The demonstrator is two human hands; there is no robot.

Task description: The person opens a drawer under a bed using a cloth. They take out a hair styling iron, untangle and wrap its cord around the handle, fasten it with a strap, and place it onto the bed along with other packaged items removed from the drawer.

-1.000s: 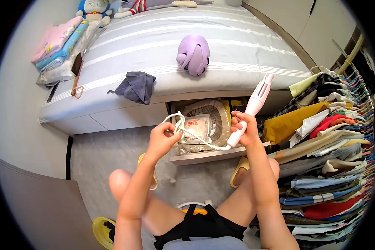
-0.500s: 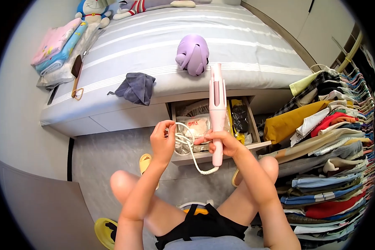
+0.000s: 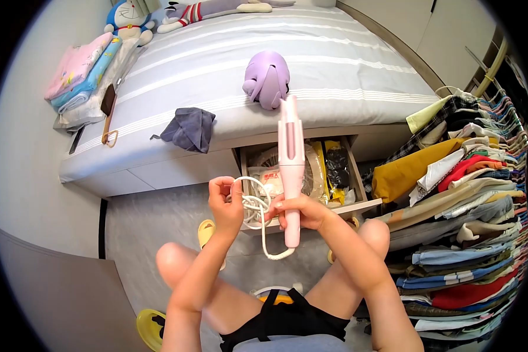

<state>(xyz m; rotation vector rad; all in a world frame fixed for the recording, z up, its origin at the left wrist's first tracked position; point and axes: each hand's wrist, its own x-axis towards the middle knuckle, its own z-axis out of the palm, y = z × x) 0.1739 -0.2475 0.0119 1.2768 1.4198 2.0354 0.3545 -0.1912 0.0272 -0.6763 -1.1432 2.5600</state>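
A pink curling iron [image 3: 291,164] stands nearly upright in front of me, its slotted barrel pointing toward the bed. My right hand [image 3: 306,211] is wrapped round its handle. From the handle's lower end runs a white cord [image 3: 265,237], coiled in loops between my hands. My left hand [image 3: 226,204] pinches the cord loops at their left side. Below and behind the iron, an open drawer [image 3: 358,179] under the bed contains clear plastic bags, a white packet with red print and a yellow-and-black package.
On the striped bed [image 3: 346,76] lie a purple helmet-like object [image 3: 267,79], a dark grey cloth item [image 3: 189,130], folded blankets [image 3: 79,64] and plush toys. A rack of hanging clothes [image 3: 457,234] crowds the right side. Yellow slippers [image 3: 206,233] are on the floor.
The curling iron and my right hand have moved left and slightly down, closer to my left hand. My left hand has shifted slightly left and down, still gripping the cord.
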